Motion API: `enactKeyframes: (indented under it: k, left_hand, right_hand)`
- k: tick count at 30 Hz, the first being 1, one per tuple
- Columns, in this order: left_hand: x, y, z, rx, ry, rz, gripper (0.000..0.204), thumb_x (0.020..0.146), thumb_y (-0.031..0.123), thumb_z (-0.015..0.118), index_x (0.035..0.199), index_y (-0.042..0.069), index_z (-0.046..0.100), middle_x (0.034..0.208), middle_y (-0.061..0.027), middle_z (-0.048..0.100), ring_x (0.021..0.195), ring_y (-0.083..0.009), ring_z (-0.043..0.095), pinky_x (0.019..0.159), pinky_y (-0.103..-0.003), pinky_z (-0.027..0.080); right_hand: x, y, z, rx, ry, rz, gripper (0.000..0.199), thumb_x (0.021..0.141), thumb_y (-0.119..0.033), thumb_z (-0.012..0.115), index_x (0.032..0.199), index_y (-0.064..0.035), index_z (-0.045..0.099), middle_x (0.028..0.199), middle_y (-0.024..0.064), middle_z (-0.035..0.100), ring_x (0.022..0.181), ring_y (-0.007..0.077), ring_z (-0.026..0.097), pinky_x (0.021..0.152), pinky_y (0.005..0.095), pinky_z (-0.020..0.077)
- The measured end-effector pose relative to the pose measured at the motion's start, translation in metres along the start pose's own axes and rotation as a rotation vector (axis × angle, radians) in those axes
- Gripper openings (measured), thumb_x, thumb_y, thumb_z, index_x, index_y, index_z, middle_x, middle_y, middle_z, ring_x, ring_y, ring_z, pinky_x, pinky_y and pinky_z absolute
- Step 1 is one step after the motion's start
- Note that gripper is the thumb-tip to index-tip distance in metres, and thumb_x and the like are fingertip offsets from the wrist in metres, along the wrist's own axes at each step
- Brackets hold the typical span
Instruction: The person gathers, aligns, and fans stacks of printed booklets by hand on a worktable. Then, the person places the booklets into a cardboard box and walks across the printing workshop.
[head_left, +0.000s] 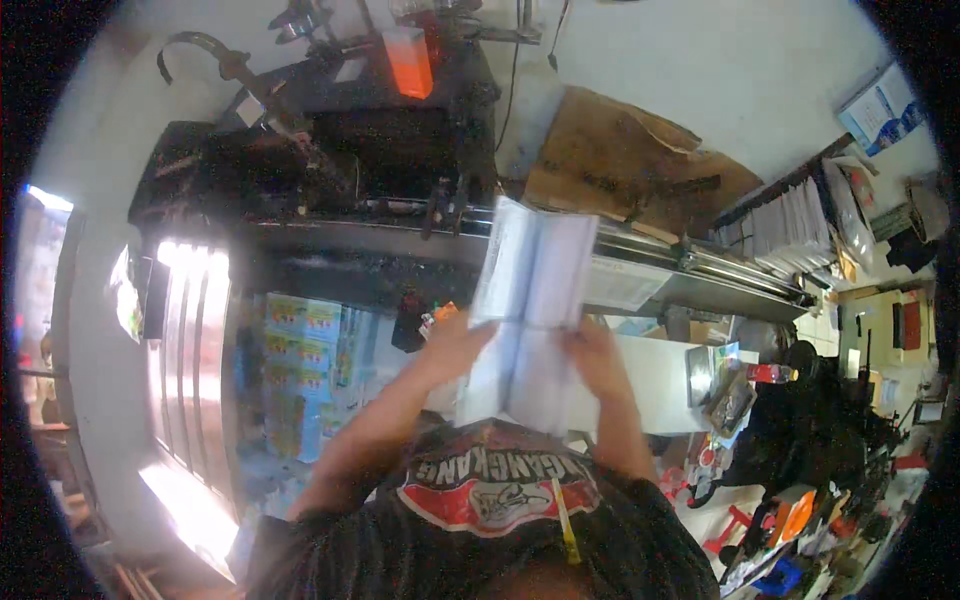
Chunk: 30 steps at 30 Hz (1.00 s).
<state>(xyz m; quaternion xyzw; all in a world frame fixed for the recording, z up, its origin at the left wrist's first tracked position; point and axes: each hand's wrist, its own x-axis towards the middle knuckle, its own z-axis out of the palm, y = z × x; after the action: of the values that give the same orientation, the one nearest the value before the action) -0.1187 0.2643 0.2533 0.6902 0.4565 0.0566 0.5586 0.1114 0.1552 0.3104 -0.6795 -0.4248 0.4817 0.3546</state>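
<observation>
White sheets of paper (532, 270), creased down the middle like an opened booklet, stand before my chest. My left hand (462, 350) grips their left edge, with the thumb lying over the page. At the right edge, my right hand (597, 362) holds the same sheets; its fingers are smeared by motion. Whether the sheets are bound together cannot be made out. Behind them is a white tabletop (640, 375).
A dark machine with a long bed (380, 250) runs across beyond the papers. Brown cardboard (620, 160) leans against the wall behind it. To the right are stacked papers (790, 225), a bottle with red liquid (768, 373) and a dark chair (790, 430). Colourful printed packs (300, 350) lie left.
</observation>
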Motion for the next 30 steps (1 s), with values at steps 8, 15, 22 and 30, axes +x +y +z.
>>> enactKeyframes:
  k: [8,15,22,30]
  left_hand:
    - [0.005,-0.028,0.007,-0.75,-0.068,-0.03,0.032,0.098,0.02,0.058,0.127,0.006,0.058,0.115,-0.0061,0.067,0.1,-0.0194,0.065,0.089,-0.036,0.051]
    - [-0.036,-0.064,-0.013,-0.741,0.182,-0.133,0.041,0.097,0.03,0.059,0.129,0.005,0.052,0.114,-0.0107,0.067,0.101,-0.0221,0.066,0.086,-0.034,0.053]
    - [-0.081,-0.119,-0.021,-0.72,0.262,-0.31,0.044,0.095,0.034,0.06,0.128,0.005,0.052,0.115,-0.0096,0.066,0.102,-0.019,0.064,0.08,-0.032,0.05]
    - [-0.102,-0.042,-0.039,-0.453,0.054,-0.043,0.05,0.095,0.043,0.057,0.125,0.002,0.058,0.117,-0.0087,0.062,0.107,-0.0189,0.058,0.092,-0.033,0.043]
  right_hand:
    - [0.028,-0.01,-0.097,-0.669,0.454,-0.322,0.03,0.088,-0.007,0.056,0.116,-0.0036,0.065,0.094,0.0128,0.069,0.08,0.0283,0.063,0.077,0.0391,0.0498]
    - [0.077,-0.014,-0.078,-0.906,0.749,-0.64,0.028,0.085,-0.011,0.061,0.111,-0.0118,0.068,0.108,0.0132,0.065,0.095,0.0316,0.06,0.08,0.0415,0.0508]
    - [0.112,0.152,-0.014,-1.057,0.414,-0.573,0.035,0.082,-0.015,0.058,0.117,-0.0118,0.064,0.115,0.0125,0.06,0.096,0.0321,0.058,0.082,0.046,0.0505]
    - [-0.023,0.194,0.04,-0.704,0.381,-0.139,0.032,0.084,-0.017,0.059,0.115,-0.0083,0.061,0.114,0.0166,0.06,0.098,0.0375,0.061,0.084,0.0456,0.0508]
